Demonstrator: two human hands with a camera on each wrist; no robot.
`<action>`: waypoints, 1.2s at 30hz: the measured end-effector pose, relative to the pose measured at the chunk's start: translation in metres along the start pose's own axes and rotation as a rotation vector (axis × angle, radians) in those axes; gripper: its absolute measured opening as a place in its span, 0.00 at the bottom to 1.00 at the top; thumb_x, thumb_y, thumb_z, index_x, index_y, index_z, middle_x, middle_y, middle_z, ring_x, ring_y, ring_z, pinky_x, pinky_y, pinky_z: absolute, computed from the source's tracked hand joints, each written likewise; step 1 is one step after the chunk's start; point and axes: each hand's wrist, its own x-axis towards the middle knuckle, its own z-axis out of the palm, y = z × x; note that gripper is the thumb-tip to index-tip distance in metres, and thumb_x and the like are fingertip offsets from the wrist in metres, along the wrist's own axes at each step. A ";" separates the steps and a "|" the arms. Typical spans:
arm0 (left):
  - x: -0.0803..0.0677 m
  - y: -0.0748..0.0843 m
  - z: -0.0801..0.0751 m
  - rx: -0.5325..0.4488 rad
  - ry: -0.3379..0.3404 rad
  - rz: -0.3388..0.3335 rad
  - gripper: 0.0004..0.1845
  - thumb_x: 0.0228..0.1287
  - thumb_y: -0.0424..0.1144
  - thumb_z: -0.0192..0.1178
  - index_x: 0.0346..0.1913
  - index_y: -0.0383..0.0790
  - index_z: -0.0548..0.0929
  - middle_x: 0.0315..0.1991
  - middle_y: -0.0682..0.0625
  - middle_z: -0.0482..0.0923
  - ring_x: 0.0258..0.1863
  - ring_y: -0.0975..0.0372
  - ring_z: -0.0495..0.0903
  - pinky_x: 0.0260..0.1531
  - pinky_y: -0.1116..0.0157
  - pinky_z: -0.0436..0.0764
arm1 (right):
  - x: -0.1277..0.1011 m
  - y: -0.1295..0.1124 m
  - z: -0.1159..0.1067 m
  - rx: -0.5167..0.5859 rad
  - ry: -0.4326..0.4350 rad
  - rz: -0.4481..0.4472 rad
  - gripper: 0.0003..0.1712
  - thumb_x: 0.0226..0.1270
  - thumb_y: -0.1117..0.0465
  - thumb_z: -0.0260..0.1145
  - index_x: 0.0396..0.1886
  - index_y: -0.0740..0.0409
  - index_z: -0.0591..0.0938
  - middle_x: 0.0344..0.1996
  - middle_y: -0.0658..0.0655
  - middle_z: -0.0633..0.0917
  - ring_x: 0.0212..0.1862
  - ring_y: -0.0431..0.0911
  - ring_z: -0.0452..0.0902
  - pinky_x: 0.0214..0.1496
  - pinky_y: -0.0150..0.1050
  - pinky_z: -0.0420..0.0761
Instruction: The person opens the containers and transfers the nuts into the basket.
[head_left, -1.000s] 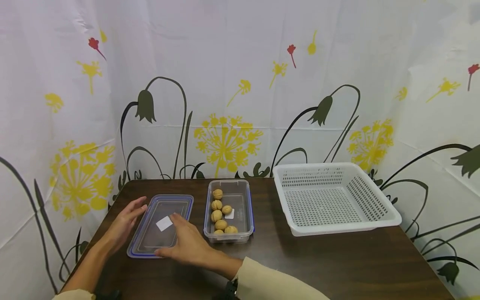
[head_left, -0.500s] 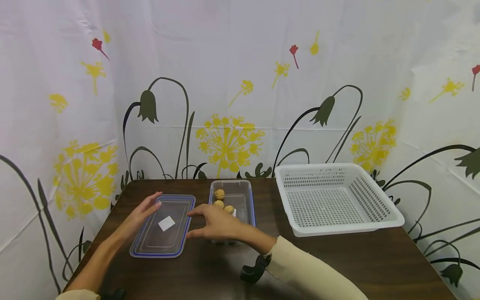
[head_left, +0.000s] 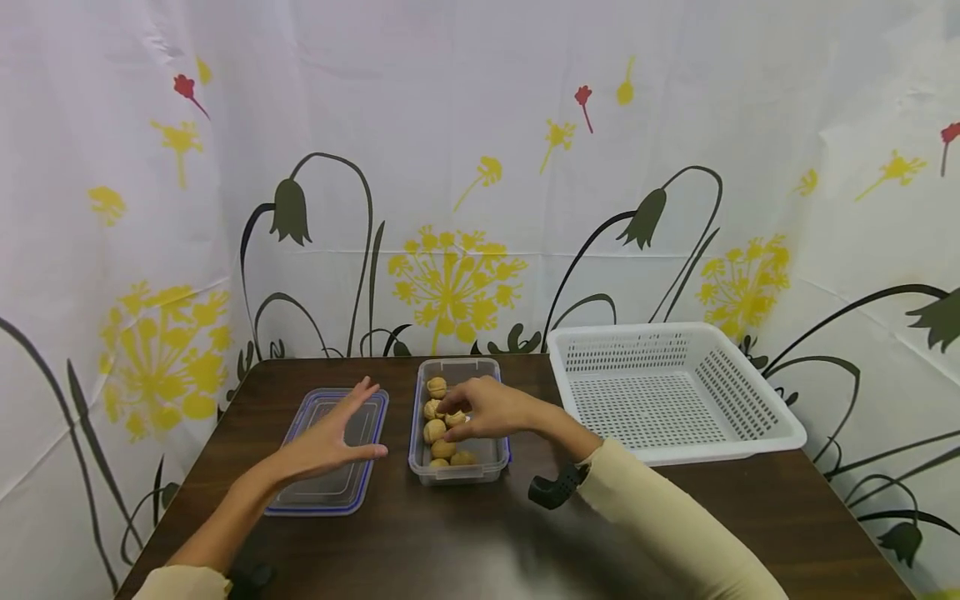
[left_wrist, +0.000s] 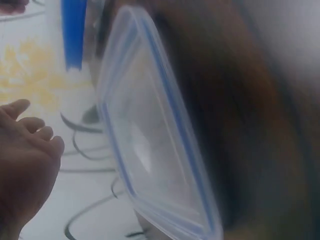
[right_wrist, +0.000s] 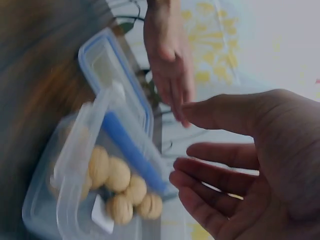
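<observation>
My left hand (head_left: 318, 448) hovers over a flat clear lid (head_left: 326, 492) with a blue seal, its thumb and fingers spread and holding nothing. The lid lies on the table at the left, partly covered by that hand. To its right stands a clear plastic container (head_left: 483, 383) with several walnuts (head_left: 434, 431) inside, mostly along its left side. Above this container is my right hand (head_left: 495, 408), fingers loosely curved. In the right wrist view, thumb and fingers of the right hand (right_wrist: 270, 140) are apart with nothing between them, near the walnuts (right_wrist: 119, 175).
A white perforated basket (head_left: 645, 408) stands at the right on the dark wooden table (head_left: 675, 508). Behind the table hangs a white curtain (head_left: 480, 100) with printed flowers. A white label (right_wrist: 102, 215) shows in the container.
My right hand has moved right, from over the lid to over the walnuts. The left hand has moved right, from the lid's left edge to across the lid. Lid, container and basket have stayed put.
</observation>
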 end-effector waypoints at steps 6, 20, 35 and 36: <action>0.009 0.009 0.015 0.021 -0.067 0.057 0.63 0.60 0.53 0.78 0.84 0.27 0.49 0.84 0.26 0.35 0.81 0.27 0.37 0.70 0.22 0.50 | -0.001 0.019 -0.005 -0.039 -0.078 -0.027 0.24 0.67 0.63 0.77 0.62 0.64 0.86 0.59 0.61 0.88 0.61 0.54 0.85 0.65 0.40 0.83; 0.032 0.021 0.035 0.155 -0.126 0.047 0.70 0.55 0.59 0.79 0.82 0.21 0.45 0.83 0.24 0.35 0.81 0.28 0.38 0.74 0.26 0.47 | 0.012 0.038 0.003 -0.131 -0.251 -0.005 0.23 0.61 0.67 0.80 0.56 0.64 0.89 0.53 0.57 0.91 0.54 0.48 0.88 0.57 0.32 0.84; 0.039 0.027 0.040 0.229 -0.208 -0.020 0.71 0.59 0.62 0.76 0.83 0.22 0.41 0.84 0.28 0.33 0.84 0.34 0.38 0.78 0.32 0.47 | 0.026 0.044 0.019 -0.201 -0.324 -0.002 0.19 0.60 0.67 0.81 0.52 0.57 0.92 0.45 0.51 0.93 0.45 0.37 0.88 0.47 0.24 0.83; 0.039 0.027 0.039 0.242 -0.210 -0.022 0.71 0.59 0.63 0.75 0.83 0.22 0.41 0.85 0.29 0.33 0.84 0.35 0.38 0.79 0.33 0.47 | 0.026 0.044 0.020 -0.199 -0.327 0.006 0.19 0.60 0.67 0.81 0.53 0.56 0.92 0.45 0.50 0.93 0.44 0.35 0.88 0.46 0.24 0.83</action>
